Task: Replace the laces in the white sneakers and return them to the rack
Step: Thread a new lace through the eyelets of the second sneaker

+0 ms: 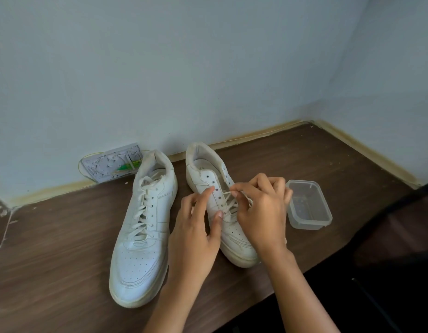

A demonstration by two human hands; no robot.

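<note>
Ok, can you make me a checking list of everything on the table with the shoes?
Surface: brown wood-grain table with specks along the wall edge.
Job's things: left sneaker fully laced; right sneaker laced only low down, top eyelets empty; lace threaded partway.
Clutter: clear plastic tub, lid off, beside the right sneaker.
Hands: right hand pinches the lace; left hand rests on the right sneaker with relaxed fingers.
Cables: thin wires at a wall plate.
Surroundings: pale blue walls, corner at right; no rack seen.
</note>
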